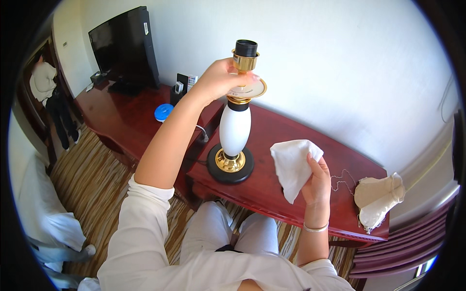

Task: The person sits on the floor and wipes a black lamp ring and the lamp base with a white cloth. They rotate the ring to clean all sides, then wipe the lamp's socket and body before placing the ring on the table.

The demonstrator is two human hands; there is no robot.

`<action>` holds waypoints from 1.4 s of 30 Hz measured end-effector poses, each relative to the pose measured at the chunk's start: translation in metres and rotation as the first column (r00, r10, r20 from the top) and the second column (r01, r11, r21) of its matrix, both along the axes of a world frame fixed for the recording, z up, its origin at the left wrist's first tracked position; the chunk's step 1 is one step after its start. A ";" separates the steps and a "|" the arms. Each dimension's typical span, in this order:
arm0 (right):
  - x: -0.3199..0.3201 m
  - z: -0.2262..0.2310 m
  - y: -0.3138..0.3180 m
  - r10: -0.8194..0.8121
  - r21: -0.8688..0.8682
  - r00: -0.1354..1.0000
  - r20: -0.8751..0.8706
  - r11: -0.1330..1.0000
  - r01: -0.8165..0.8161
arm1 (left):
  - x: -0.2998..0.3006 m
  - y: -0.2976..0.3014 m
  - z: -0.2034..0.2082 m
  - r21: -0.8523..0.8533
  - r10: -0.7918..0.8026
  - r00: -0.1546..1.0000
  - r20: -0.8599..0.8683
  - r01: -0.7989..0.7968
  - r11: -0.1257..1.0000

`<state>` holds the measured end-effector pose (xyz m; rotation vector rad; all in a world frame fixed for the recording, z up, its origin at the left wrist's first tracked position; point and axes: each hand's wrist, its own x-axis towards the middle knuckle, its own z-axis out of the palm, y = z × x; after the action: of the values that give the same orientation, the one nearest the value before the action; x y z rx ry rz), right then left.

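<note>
- One lamp [235, 130] stands mostly below my left hand [221, 80], which grips it near the top.
- My right hand [318, 182] pinches a white cloth [292, 162].
- I judge a sideways pull could tip the lamp.

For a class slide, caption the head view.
Left hand grips a lamp below its socket; right hand holds a white cloth.

Left hand [218, 81] grips tall white-and-gold lamp [235, 130] near top, just under black socket [246, 47]. Lamp stands on shiny red-brown table [279, 127]. Right hand [317, 179] pinches white cloth [293, 162]. Cream lampshade [376, 194] near table's right end, maybe lying on its side. Black TV [124, 46] on desk [114, 105], left.
</note>
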<state>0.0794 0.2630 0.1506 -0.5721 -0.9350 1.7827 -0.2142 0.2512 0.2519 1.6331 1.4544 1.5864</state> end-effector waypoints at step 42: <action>-0.114 0.102 0.046 -0.687 0.899 0.583 -0.435 -0.367 0.239 | 0.053 0.003 -0.002 0.293 -0.047 0.998 0.037 0.034 0.956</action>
<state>-0.0346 0.3094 0.2523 -0.1257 -1.5818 -0.2845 -0.1607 0.2541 0.2503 1.7611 1.1997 1.8727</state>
